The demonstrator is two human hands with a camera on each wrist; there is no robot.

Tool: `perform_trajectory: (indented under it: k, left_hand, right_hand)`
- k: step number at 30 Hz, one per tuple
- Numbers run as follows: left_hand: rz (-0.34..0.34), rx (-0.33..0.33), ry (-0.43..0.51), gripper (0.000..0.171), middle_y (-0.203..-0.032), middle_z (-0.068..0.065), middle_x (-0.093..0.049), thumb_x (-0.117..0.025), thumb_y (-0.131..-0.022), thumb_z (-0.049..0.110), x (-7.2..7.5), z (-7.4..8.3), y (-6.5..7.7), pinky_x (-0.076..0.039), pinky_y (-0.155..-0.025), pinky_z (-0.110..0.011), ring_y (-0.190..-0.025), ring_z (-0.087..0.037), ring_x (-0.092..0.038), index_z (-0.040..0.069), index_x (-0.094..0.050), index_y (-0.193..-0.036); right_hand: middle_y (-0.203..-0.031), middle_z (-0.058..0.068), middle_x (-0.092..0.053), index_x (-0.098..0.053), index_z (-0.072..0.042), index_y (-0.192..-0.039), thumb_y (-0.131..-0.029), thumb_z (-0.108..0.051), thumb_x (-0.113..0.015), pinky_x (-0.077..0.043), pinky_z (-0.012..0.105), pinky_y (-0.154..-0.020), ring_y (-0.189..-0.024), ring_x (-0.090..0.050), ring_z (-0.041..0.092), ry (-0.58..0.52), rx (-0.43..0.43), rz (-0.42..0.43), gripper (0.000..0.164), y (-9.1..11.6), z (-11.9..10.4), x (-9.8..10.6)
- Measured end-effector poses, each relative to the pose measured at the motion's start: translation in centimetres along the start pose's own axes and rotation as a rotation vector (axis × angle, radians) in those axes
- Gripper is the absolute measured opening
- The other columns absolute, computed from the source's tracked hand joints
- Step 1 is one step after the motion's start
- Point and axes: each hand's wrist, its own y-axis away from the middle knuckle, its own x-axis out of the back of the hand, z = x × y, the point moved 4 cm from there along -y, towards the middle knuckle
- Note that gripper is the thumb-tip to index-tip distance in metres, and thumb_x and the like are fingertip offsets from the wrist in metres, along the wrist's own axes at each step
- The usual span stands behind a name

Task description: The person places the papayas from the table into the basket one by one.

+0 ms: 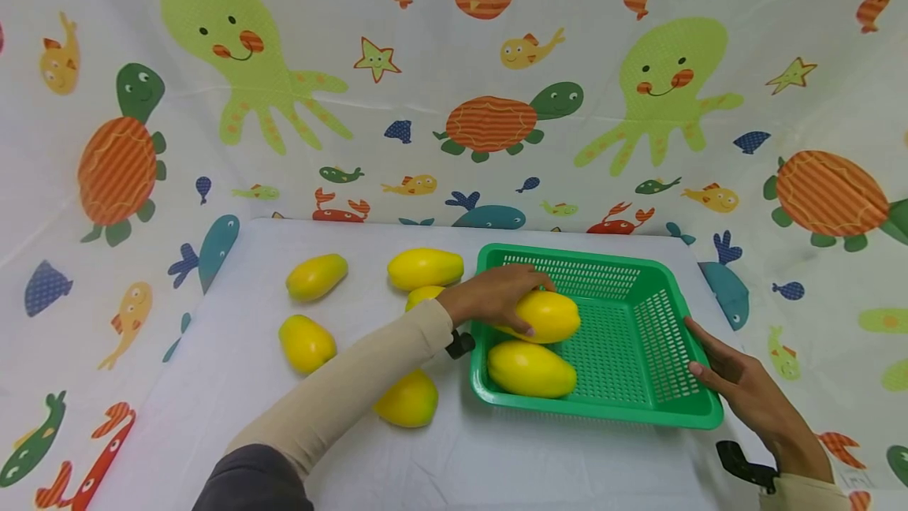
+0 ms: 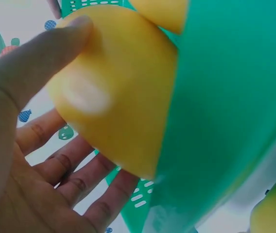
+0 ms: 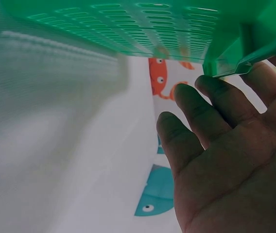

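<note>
My left hand [image 1: 500,298] reaches into the left part of a green plastic basket [image 1: 641,410] and grips a yellow mango [image 1: 549,317]. In the left wrist view, the thumb presses on this mango [image 2: 123,92] and the fingers spread beneath it. A second mango [image 1: 532,369] lies in the basket just in front. At the basket's right end, my right hand [image 1: 738,385] holds the rim with thumb and forefinger. The other fingers [image 3: 194,114] extend below the rim in the right wrist view, outside the slotted wall.
Several more mangoes lie on the white table [image 1: 496,464], left of the basket: one at the back [image 1: 426,269], one partly behind the left wrist [image 1: 424,296], one by the forearm [image 1: 410,400]. A sea-animal printed cloth [image 1: 426,117] hangs behind.
</note>
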Motion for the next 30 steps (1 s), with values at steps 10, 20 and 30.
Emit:
perform_trajectory:
  k: [10, 20, 30]
  left_hand:
    - [-0.025, 0.03, -0.045, 0.069, -0.15, -0.003, -0.059, -0.085, -0.092, 0.037, -0.5, -0.5, -0.8, -0.043, -0.121, -0.035, -0.13, -0.018, -0.054, 0.019, -0.055, -0.15]
    - [-0.051, 0.042, -0.076, 0.07, -0.148, -0.002, -0.061, -0.084, -0.092, 0.04, -0.9, -0.6, -1.3, -0.042, -0.123, -0.035, -0.131, -0.019, -0.054, 0.018, -0.054, -0.152]
    - [-0.015, 0.036, 0.0, 0.068, -0.144, -0.002, -0.063, -0.086, -0.09, 0.04, -1.6, -1.7, -1.6, -0.045, -0.117, -0.035, -0.129, -0.019, -0.057, 0.02, -0.058, -0.149]
  right_hand:
    - [-0.177, -0.014, -0.008, -0.012, -0.037, -0.17, -0.112, -0.035, -0.055, -0.033, -0.004, -0.095, -0.141, -0.018, -0.025, -0.004, -0.005, 0.004, 0.073, -0.1, 0.0, -0.1]
    - [-0.177, -0.013, -0.009, -0.012, -0.037, -0.17, -0.112, -0.034, -0.055, -0.032, -0.004, -0.095, -0.136, -0.019, -0.027, 0.003, 0.003, 0.003, 0.072, 0.0, 0.0, 0.0]
    - [-0.176, -0.015, -0.009, -0.012, -0.036, -0.17, -0.112, -0.033, -0.054, -0.032, -0.004, -0.096, -0.136, -0.019, -0.028, -0.007, 0.012, 0.007, 0.072, 0.0, -0.2, 0.0]
